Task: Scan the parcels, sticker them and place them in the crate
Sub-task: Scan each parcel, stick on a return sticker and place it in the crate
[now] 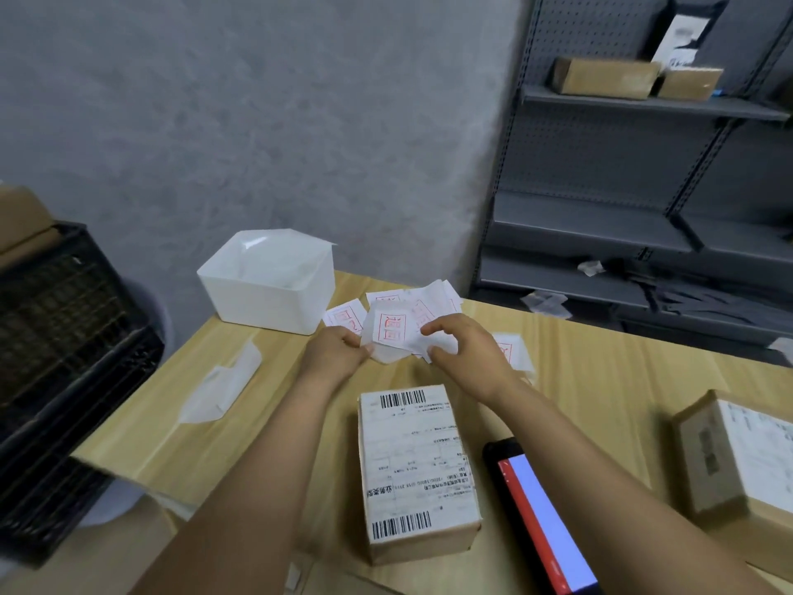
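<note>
Left hand: fingers pinched on the near-left edge of a white paper sticker sheet printed with a red square stamp, steadying it.

Right hand: thumb and fingers curled at the sheet's right edge, apparently working a sticker loose from its backing; whether it has a firm grip cannot be told.

Landmark, brown cardboard parcel with a white barcoded shipping label: lies flat, label up, just nearer than both hands, probably so the sticker can go straight onto it.

Loose pile of matching red-stamped stickers: beyond the parcel, behind the hands, within reach.

Black phone with a lit red-and-blue screen: just right of the parcel, screen up, likely the scanner.

Second brown labelled parcel: well right of the parcel, seemingly waiting.

White open plastic tub: beyond-left of the parcel.

Peeled white backing paper: left of the parcel.

Black slatted plastic crate: far left of the parcel, off the light wooden table.
</note>
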The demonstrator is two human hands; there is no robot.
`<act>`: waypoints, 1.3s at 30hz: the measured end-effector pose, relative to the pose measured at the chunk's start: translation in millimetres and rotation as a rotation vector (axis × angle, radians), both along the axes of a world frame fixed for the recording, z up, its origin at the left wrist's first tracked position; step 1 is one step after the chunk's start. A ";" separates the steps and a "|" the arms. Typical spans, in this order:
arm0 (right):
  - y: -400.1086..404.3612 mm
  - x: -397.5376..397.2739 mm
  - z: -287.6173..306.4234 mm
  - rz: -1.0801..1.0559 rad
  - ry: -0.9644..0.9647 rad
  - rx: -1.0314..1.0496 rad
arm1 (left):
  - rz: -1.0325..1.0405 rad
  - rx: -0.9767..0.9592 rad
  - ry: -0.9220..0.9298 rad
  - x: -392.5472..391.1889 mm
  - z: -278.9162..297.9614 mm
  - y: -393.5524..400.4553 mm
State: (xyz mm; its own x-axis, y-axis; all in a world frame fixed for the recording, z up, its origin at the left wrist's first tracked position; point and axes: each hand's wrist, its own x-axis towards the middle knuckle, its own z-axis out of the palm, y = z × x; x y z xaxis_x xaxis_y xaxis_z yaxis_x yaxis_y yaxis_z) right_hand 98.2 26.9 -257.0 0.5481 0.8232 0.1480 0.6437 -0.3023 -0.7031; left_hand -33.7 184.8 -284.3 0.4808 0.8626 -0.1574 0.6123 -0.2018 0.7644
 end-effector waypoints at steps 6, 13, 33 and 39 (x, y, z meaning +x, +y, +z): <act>25.7 -3.2 -1.4 0.085 0.063 0.048 | -0.059 -0.135 -0.174 -3.5 15.4 -1.5; 42.1 -11.2 7.4 0.120 0.200 0.098 | -0.235 -0.273 -0.367 -21.3 49.1 -7.7; 0.1 -3.8 19.2 -0.377 0.310 0.334 | 0.129 -0.186 -0.615 -57.3 56.1 15.1; -8.1 -13.5 11.7 -0.343 0.391 0.344 | 0.073 0.313 -0.610 -59.4 101.9 64.4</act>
State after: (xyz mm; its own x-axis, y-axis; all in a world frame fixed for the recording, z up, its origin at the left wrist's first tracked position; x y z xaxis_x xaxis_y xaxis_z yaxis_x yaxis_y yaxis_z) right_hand 84.7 18.8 -245.3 0.8401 0.5314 0.1084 0.2257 -0.1608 -0.9608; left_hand -93.1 249.1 -182.5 0.3435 0.8567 0.3848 0.1115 -0.4440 0.8890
